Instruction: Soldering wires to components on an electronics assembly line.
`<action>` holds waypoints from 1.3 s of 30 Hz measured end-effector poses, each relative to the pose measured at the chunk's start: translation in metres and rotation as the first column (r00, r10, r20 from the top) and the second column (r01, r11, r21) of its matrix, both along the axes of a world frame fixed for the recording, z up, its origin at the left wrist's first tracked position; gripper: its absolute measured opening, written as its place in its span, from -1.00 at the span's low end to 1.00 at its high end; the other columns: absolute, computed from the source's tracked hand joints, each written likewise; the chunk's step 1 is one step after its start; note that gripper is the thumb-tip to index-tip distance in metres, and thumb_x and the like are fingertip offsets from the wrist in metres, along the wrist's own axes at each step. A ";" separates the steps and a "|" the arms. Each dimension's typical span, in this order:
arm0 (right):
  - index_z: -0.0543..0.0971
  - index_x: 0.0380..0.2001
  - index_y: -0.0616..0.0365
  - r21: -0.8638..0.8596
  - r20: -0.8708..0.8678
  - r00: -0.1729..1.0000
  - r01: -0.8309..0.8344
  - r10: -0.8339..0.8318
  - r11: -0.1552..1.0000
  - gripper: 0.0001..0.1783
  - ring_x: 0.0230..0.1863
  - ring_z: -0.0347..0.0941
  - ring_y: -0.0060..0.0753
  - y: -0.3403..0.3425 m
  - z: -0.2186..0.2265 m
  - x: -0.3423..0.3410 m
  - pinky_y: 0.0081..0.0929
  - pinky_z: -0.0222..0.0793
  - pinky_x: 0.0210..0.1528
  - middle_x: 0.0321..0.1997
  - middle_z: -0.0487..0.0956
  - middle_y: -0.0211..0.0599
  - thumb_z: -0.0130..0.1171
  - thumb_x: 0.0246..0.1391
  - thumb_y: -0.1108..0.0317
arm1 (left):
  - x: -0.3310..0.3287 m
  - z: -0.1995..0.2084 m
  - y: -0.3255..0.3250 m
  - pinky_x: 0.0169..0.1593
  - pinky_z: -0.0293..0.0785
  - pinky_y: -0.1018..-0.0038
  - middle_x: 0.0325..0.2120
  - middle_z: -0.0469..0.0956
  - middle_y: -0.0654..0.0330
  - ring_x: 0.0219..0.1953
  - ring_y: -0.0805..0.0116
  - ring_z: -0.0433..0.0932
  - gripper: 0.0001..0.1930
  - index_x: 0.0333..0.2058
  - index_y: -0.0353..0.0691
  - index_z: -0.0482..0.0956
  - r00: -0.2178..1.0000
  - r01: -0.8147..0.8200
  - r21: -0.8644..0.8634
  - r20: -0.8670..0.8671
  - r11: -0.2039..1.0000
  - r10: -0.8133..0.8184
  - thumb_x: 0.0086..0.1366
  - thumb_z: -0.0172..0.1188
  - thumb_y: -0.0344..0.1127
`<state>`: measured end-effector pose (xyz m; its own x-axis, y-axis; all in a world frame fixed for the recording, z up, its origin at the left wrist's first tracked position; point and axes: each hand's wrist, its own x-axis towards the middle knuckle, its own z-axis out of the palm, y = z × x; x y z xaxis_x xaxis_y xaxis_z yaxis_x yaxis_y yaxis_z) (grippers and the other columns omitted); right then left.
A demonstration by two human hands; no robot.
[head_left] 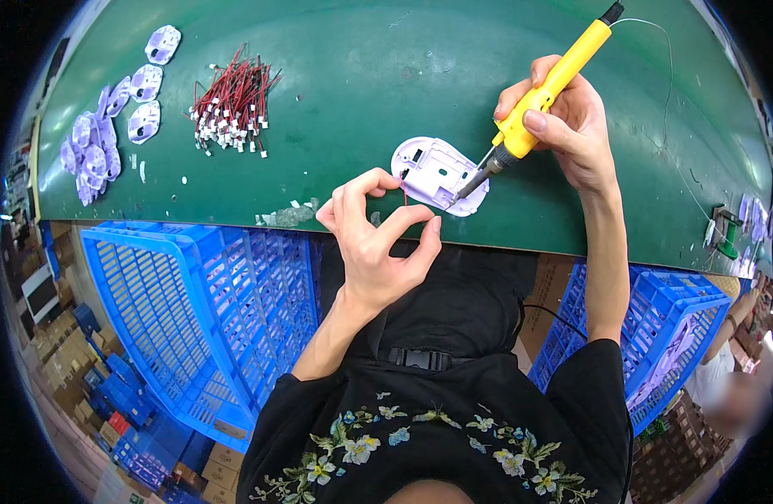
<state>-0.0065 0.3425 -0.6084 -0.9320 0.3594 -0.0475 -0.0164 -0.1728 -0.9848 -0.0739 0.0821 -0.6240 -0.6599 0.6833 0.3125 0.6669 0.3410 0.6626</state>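
Observation:
A lilac plastic shell (pixel 441 168), rounded and with moulded recesses, lies near the front edge of the green table (pixel 336 92). At its left end is my left hand (pixel 374 239), fingers bent and closed around a thin red wire (pixel 406 195); the wire's ends are partly hidden. My right hand (pixel 571 126) grips a yellow soldering gun (pixel 554 80) from the right. Its tip points down and left, at the shell's lower right part. A thin strand of solder (pixel 670 92) trails from the gun's back toward a green spool (pixel 726 233) at the far right.
Left of the shell lies a heap of red-and-black wires with white connectors (pixel 235 105). Several lilac plastic parts (pixel 92 155) are piled farther left. Blue crates stand below the table edge, at left (pixel 193 311) and right (pixel 663 336). Another person (pixel 731 386) is at the right rim.

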 end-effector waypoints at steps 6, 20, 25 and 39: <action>0.35 -0.05 0.08 -0.064 -0.074 0.996 0.036 -0.041 0.997 -0.53 -0.24 0.61 -0.45 0.006 0.004 0.004 -0.60 0.57 -0.22 -0.20 0.65 -0.03 0.37 0.06 0.35 | 0.000 0.003 0.001 0.02 0.06 0.32 -0.15 0.44 0.18 -0.13 0.27 0.38 -0.82 -0.47 0.00 0.68 1.000 0.005 -0.010 -0.002 1.000 -0.005 -0.14 0.45 -0.30; 0.35 -0.04 0.09 -0.044 -0.049 0.998 0.049 -0.051 0.998 -0.53 -0.25 0.61 -0.45 0.007 0.003 0.003 -0.62 0.57 -0.22 -0.21 0.66 -0.04 0.37 0.05 0.34 | -0.001 0.002 -0.001 0.02 0.10 0.30 -0.14 0.43 0.14 -0.09 0.23 0.39 -0.82 -0.46 -0.04 0.69 1.000 0.018 -0.038 -0.011 0.999 -0.018 -0.12 0.46 -0.28; 0.34 -0.05 0.10 -0.092 -0.052 0.998 0.033 -0.038 0.995 -0.53 -0.23 0.58 -0.39 0.006 0.005 0.000 -0.52 0.55 -0.15 -0.22 0.64 -0.05 0.35 0.05 0.36 | -0.003 0.013 -0.018 0.01 0.14 0.34 -0.17 0.50 0.24 -0.11 0.31 0.47 -0.79 -0.38 -0.07 0.67 0.999 -0.002 -0.122 0.041 0.993 0.007 -0.06 0.47 -0.36; 0.30 -0.09 0.08 -0.085 -0.083 0.996 0.027 -0.034 0.996 -0.57 -0.23 0.52 -0.41 0.000 0.013 0.010 -0.49 0.52 -0.13 -0.24 0.58 -0.09 0.27 0.06 0.33 | -0.083 0.150 -0.208 -0.30 0.39 0.34 -0.39 0.58 0.15 -0.37 0.20 0.54 -0.89 -0.29 -0.27 0.65 0.654 -0.736 -0.205 -0.464 0.646 0.598 0.18 0.32 -0.49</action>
